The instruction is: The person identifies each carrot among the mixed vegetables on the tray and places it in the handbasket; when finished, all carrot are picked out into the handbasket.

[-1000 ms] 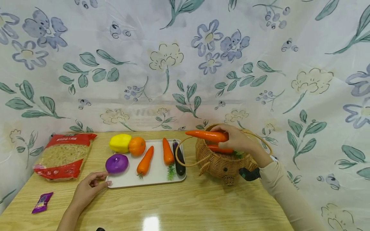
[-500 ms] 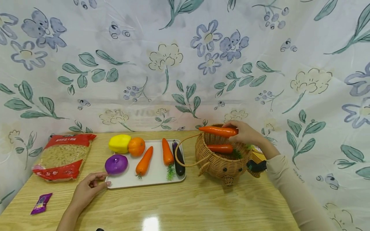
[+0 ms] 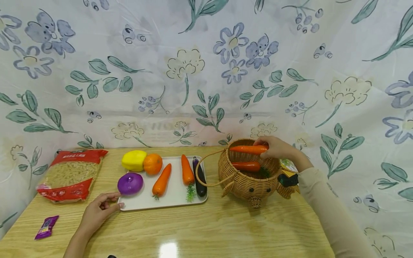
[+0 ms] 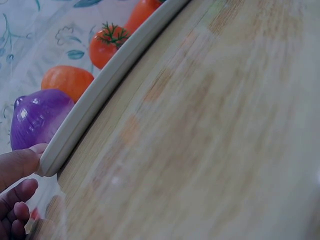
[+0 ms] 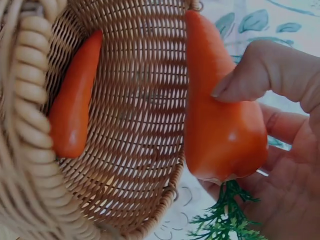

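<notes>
Right: your right hand (image 3: 274,147), thumb and fingers partly closed, pinches the carrot (image 5: 225,137) at the basket (image 3: 245,184) mouth | Left: your left hand (image 3: 96,212) touches the tray (image 3: 175,183) corner; can't tell if gripping | Handling: probably light, stiff, slick; best held by the thick end

Tray (image 3: 175,188) mid-surface (image 3: 193,233), basket (image 3: 242,183) just to its right, pasta bag (image 3: 71,173) back left, candy packet (image 3: 47,227) front left. On the tray: onion (image 3: 130,184) by left edge, fruit (image 3: 133,160) behind it at back left corner, orange (image 3: 152,164) touching fruit's right side, then left carrot (image 3: 162,180), right carrot (image 3: 187,170), eggplant (image 3: 200,179) along right edge. Basket carrot (image 3: 246,166) lies inside; held carrot (image 3: 246,149) behind it, at basket's mouth, in right hand (image 3: 274,147). Left hand (image 3: 100,209) touches tray's front left corner. Curtain (image 3: 174,114) behind everything, from where I stand.
</notes>
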Tool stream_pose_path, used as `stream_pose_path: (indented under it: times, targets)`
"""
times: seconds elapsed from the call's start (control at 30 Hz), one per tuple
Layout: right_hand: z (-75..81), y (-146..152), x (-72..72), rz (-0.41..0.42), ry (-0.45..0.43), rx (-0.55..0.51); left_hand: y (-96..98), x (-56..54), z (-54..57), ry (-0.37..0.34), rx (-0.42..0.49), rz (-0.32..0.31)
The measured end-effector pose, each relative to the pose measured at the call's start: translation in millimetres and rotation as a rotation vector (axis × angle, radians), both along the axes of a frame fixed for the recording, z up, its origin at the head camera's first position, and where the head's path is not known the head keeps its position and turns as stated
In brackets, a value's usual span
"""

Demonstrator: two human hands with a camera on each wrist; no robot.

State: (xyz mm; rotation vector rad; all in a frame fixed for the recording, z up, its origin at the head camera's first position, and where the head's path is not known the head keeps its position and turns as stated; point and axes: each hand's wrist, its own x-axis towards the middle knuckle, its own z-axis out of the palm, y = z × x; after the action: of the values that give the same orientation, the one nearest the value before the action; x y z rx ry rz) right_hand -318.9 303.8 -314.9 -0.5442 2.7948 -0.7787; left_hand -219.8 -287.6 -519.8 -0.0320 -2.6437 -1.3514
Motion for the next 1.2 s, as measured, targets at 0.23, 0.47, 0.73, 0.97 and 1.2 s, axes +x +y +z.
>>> stream_pose_path:
  times: [0.23,0.47,0.73,0.97,1.2]
  targets:
    - [-0.8,-7.3,-11.4,0.05,-0.064,0.039,0.0,0.0,-0.3,0.008,0.002,0.002]
    - [-6.7,-16.0,-22.8,0.094,-0.11,0.076,-0.6,0.5,0.3,-0.001,0.006,0.007]
    - [-20.2,-18.4,-34.0,0.106,-0.157,0.05,-0.4,-0.1,1.2,0.005,0.0,0.005]
    - [-32.4,-20.1,-42.2,0.096,-0.221,0.025,0.5,0.2,1.0,0.031,0.008,0.009]
    - [-37.1,-21.3,-46.7,0.09,-0.267,0.028,-0.4,0.1,-0.3,0.034,0.009,0.009]
